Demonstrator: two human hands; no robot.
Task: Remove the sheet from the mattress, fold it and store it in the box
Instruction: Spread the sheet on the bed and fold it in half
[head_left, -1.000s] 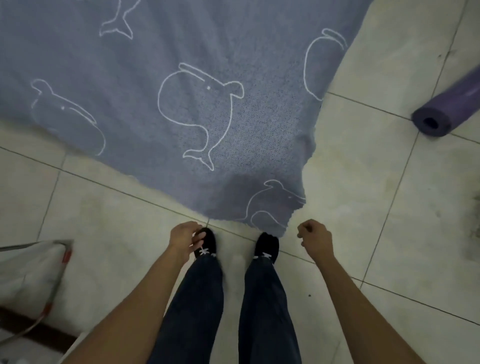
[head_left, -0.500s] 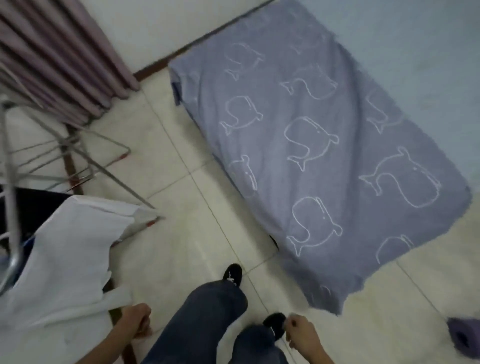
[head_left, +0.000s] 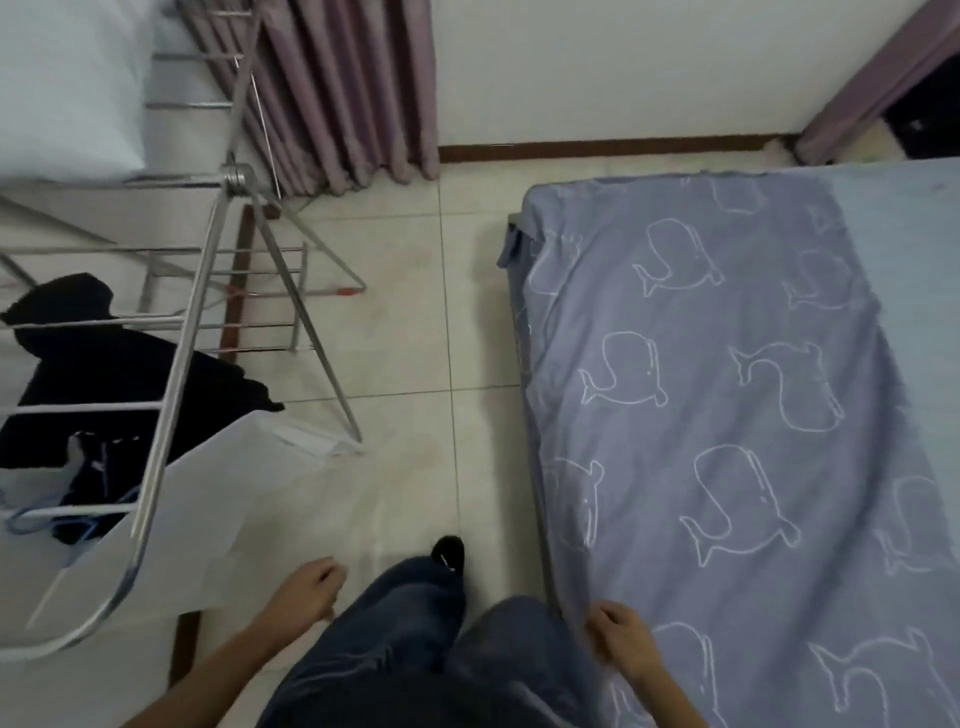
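Both left hand (head_left: 306, 592) and right hand (head_left: 623, 644) seemingly empty.

1. I am looking down on a pale tiled floor (head_left: 405, 322), its grout lines crossing near the middle.
2. A white wall (head_left: 597, 67) is closing the far side, with a brown skirting board (head_left: 597, 148) running along its foot.
3. Mauve pleated curtains (head_left: 337, 93) are hanging to the floor at far left; another curtain (head_left: 883, 78) is hanging at far right.
4. A metal drying rack (head_left: 183, 358) is standing at left, carrying a black garment (head_left: 104, 374) and a white cloth (head_left: 218, 499).
5. Dim, even light is falling throughout.
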